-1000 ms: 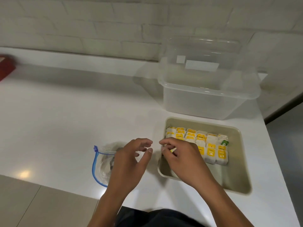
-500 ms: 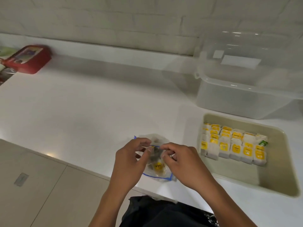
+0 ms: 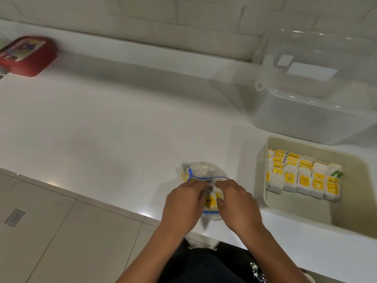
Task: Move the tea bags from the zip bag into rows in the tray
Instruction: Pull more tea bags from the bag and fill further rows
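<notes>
Gripping the zip bag (image 3: 201,173) at the counter (image 3: 114,127) edge: left hand (image 3: 184,205) and right hand (image 3: 237,203) both pinching its plastic, a yellow-tagged tea bag (image 3: 211,201) between them inside. Just right, tray (image 3: 350,219) holding rows of tea bags (image 3: 302,176); clear bin (image 3: 312,111) behind it.

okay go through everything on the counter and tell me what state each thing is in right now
zip bag: mouth open, tea bags inside
left hand: grips the bag
right hand: grips the bag
tray: partly filled, tea bags in rows
clear bin: lid on
red box: closed
</notes>
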### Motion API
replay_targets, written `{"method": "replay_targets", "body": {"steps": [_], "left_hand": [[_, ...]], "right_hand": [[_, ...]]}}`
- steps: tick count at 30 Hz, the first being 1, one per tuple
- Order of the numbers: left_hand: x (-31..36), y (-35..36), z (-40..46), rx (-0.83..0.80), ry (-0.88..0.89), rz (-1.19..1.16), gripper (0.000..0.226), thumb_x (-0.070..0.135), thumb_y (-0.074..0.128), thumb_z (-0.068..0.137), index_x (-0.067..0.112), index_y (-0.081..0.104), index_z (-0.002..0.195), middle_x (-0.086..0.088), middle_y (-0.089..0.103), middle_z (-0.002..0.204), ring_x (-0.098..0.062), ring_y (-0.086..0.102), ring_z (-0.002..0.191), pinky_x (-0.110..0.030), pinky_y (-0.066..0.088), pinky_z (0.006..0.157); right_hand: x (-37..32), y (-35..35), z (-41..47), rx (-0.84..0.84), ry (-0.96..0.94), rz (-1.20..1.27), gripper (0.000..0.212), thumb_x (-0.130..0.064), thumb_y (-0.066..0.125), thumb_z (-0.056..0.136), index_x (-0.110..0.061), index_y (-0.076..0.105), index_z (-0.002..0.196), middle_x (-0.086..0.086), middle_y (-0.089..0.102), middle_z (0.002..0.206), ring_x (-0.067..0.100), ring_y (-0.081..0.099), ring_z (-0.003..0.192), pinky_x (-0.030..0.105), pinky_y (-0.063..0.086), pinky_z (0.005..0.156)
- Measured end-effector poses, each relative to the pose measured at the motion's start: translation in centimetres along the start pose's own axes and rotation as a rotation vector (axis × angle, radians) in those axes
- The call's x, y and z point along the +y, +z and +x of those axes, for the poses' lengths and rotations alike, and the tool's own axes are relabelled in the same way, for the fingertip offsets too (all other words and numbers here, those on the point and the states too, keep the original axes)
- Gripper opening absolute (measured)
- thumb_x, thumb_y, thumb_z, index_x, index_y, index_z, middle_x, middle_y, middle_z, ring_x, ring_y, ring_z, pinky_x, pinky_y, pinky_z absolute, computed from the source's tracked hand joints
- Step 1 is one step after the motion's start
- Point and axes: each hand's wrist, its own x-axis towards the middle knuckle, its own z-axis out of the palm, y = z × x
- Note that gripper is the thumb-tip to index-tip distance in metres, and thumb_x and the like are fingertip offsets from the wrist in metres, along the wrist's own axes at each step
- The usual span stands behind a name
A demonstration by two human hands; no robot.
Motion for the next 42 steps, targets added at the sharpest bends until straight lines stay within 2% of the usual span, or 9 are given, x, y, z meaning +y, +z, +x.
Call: {"method": "replay_targets", "body": {"steps": [5,11,18,22,26,29,32,36,42], "left_hand": [[-0.5,1.7,0.1,-0.113,-0.015,0.064,0.031,0.027,0.056,0.094,0.032,0.064,0.123,0.013,0.06,0.126,-0.014,0.062,0.099,-0.026,0.051,0.072],[-0.8,2.1,0.5,-0.194,-0.034,0.087,0.031,0.031,0.058,0.094,0.028,0.061,0.125,0.009,0.054,0.129,-0.016,0.06,0.1,-0.026,0.047,0.07],[-1.3,2.3,0.3,-0.161,-0.036,0.029,0.035,0.034,0.061,0.095,0.03,0.058,0.13,0.011,0.054,0.131,-0.012,0.061,0.103,-0.023,0.048,0.074],[-1.8,2.8,0.0,-0.111,-0.018,0.022,0.031,0.033,0.056,0.099,0.031,0.057,0.13,0.011,0.054,0.133,-0.011,0.063,0.101,-0.025,0.054,0.077],[-2.1,3.2,-0.3,-0.072,0.015,0.001,0.041,0.029,0.051,0.102,0.037,0.047,0.142,0.013,0.049,0.144,-0.01,0.062,0.11,-0.024,0.055,0.085],[-2.3,3.3,-0.6,-0.082,0.035,-0.024,0.048,0.029,0.053,0.101,0.04,0.04,0.146,0.015,0.046,0.146,-0.009,0.061,0.113,-0.022,0.053,0.088],[-2.5,3.3,-0.8,-0.078,0.022,-0.073,0.05,0.028,0.058,0.098,0.039,0.041,0.144,0.014,0.05,0.141,-0.009,0.063,0.108,-0.022,0.053,0.085],[-2.6,3.3,-0.9,-0.061,0.017,-0.111,0.041,0.031,0.055,0.099,0.038,0.046,0.139,0.017,0.053,0.135,-0.007,0.061,0.105,-0.017,0.049,0.081],[-2.8,3.3,-1.0,-0.064,0.002,-0.143,0.031,0.03,0.051,0.1,0.039,0.053,0.129,0.02,0.059,0.122,-0.004,0.061,0.089,-0.018,0.05,0.074]], "right_hand": [[-0.1,1.7,0.5,0.01,0.071,-0.011,0.046,-0.02,0.059,0.095,-0.024,0.046,0.139,-0.002,0.049,0.136,0.022,0.063,0.11,0.03,0.05,0.084],[0.6,2.2,0.8,0.045,0.086,0.079,0.044,-0.028,0.062,0.095,-0.024,0.05,0.137,-0.001,0.059,0.127,0.018,0.061,0.111,0.026,0.048,0.087],[0.8,2.8,0.4,0.11,0.095,0.117,0.029,-0.028,0.057,0.095,-0.019,0.058,0.122,0.0,0.064,0.112,0.018,0.063,0.097,0.026,0.049,0.076],[1.1,3.3,0.0,0.206,0.091,0.124,0.019,-0.028,0.052,0.097,-0.02,0.06,0.113,-0.001,0.067,0.099,0.016,0.063,0.083,0.021,0.042,0.064],[1.3,3.4,-0.4,0.255,0.093,0.141,0.014,-0.029,0.052,0.099,-0.022,0.058,0.109,-0.004,0.067,0.095,0.013,0.062,0.078,0.018,0.036,0.06],[1.1,3.4,-0.6,0.284,0.053,0.157,0.01,-0.026,0.057,0.098,-0.023,0.061,0.106,-0.005,0.064,0.097,0.014,0.063,0.079,0.018,0.041,0.061],[1.0,3.4,-0.7,0.25,0.013,0.171,0.01,-0.022,0.058,0.099,-0.024,0.066,0.105,-0.004,0.057,0.109,0.015,0.063,0.084,0.017,0.04,0.066],[1.0,3.4,-0.9,0.137,0.056,0.159,0.025,-0.031,0.051,0.101,-0.031,0.063,0.123,-0.007,0.051,0.126,0.011,0.061,0.098,0.014,0.041,0.075],[0.3,3.4,-1.0,0.122,0.091,0.18,0.034,-0.048,0.052,0.096,-0.032,0.058,0.126,-0.007,0.048,0.128,0.013,0.061,0.102,0.02,0.045,0.077]]}}
